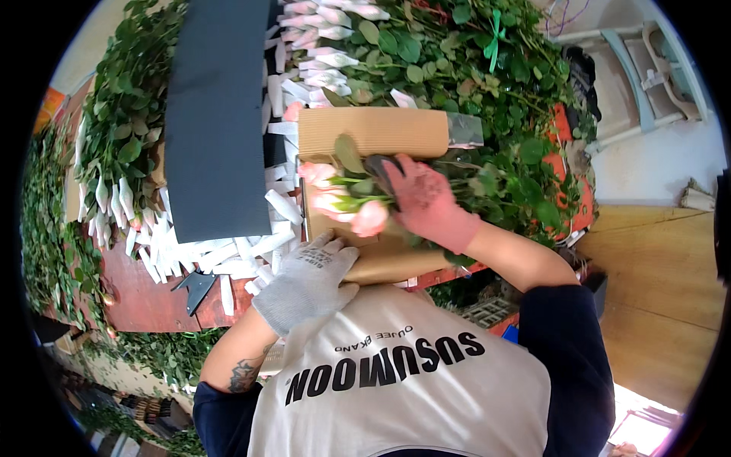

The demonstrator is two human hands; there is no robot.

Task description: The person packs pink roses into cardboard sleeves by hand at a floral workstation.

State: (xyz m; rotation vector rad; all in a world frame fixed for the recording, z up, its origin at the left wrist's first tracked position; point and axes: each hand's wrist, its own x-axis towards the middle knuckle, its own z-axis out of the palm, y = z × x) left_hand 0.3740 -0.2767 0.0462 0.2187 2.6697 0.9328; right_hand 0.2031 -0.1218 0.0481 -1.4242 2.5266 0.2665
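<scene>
My left hand [311, 280], in a light grey knit glove, rests on the near left part of a brown corrugated cardboard sheet [394, 249]. My right hand [425, 197], in a pink glove with dark fingertips, is on the stems of several pink roses [368, 217], just behind their heads. The roses lie on the cardboard with their heads to the left. Beyond them, a raised flap of corrugated cardboard [374, 132] has a clear plastic strip [465, 130] at its right end. The glove hides how the fingers meet the stems.
White mesh bud sleeves [217, 254] lie scattered left of the cardboard, near a black plastic tool [197, 290]. A long dark corrugated sheet [220, 120] lies farther left. Leafy stems and sleeved pink rosebuds [325, 60] are piled beyond. A chair frame [645, 85] stands at the far right.
</scene>
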